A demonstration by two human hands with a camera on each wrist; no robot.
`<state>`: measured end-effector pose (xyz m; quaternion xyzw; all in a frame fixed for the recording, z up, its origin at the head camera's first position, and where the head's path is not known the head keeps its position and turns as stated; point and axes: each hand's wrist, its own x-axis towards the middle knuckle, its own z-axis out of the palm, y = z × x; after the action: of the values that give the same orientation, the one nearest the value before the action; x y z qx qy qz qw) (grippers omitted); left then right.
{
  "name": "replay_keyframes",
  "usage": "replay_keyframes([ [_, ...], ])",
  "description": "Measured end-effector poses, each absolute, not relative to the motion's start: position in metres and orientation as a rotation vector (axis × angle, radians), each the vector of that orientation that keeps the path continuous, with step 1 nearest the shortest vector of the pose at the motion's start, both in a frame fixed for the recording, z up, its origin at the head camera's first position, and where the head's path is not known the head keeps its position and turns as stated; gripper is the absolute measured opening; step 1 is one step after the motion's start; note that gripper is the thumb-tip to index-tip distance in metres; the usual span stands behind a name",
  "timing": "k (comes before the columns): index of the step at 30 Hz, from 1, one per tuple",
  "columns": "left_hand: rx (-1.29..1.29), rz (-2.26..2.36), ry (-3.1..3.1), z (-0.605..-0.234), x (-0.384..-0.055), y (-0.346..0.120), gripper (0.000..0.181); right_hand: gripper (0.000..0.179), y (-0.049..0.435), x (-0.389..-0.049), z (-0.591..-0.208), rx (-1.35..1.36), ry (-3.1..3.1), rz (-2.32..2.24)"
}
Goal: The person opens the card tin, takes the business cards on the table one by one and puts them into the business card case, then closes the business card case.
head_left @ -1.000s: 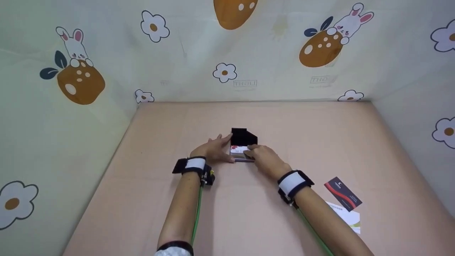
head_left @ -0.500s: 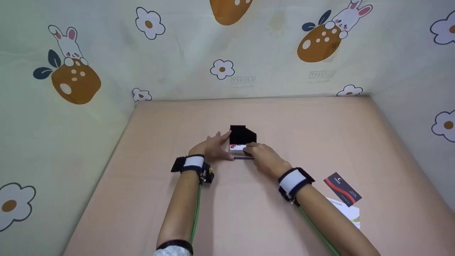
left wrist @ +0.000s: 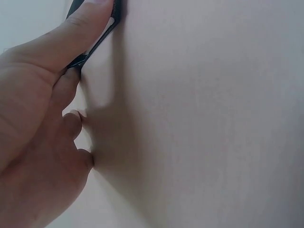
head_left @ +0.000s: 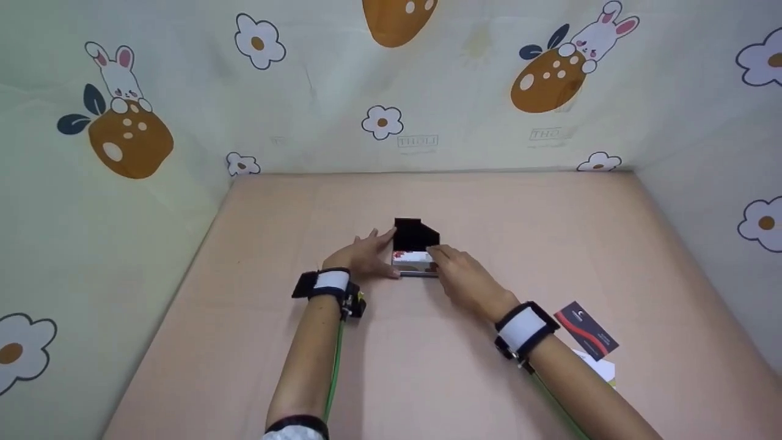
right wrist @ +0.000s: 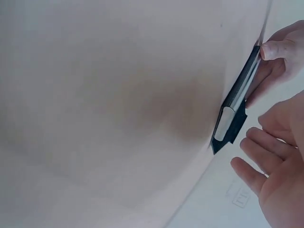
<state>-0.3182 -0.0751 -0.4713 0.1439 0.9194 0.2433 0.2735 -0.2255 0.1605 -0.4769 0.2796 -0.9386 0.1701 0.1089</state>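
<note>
A black business card holder stands on the table in the head view, with a stack of business cards in its front part. My left hand grips the holder's left side, index finger at the back and thumb at the front. In the left wrist view the thumb lies over the holder's dark edge. My right hand is at the holder's right side, fingertips overlapping it in the head view. The right wrist view shows a gap between those loosely bent fingers and the holder.
To the right on the table lies a dark business card with a red stripe, over a white card partly hidden by the right forearm. Printed cloth walls stand at the back and both sides.
The right hand has drawn slightly to the right off the front of the cards, uncovering more of them. The left hand keeps its grip on the holder, which stays in place.
</note>
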Motion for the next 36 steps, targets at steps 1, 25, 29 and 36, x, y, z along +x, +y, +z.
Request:
replay_keyframes([
  [1,0.383,0.656,2.472,-0.471,-0.318,-0.075,0.104,0.043,0.162,-0.223,-0.477,0.816,-2.732,0.478],
  [25,0.377,0.665,2.48,-0.478,-0.308,-0.082,0.103,0.067,0.223,-0.153,-0.479,0.545,-2.754,0.28],
  [29,0.407,0.695,2.485,-0.475,-0.311,-0.079,0.102,0.069,0.232,-0.151,-0.475,0.509,-2.73,0.25],
  [36,0.416,0.694,2.473,-0.471,-0.315,-0.077,0.104,0.072,0.248,-0.147,-0.473,0.478,-2.752,0.249],
])
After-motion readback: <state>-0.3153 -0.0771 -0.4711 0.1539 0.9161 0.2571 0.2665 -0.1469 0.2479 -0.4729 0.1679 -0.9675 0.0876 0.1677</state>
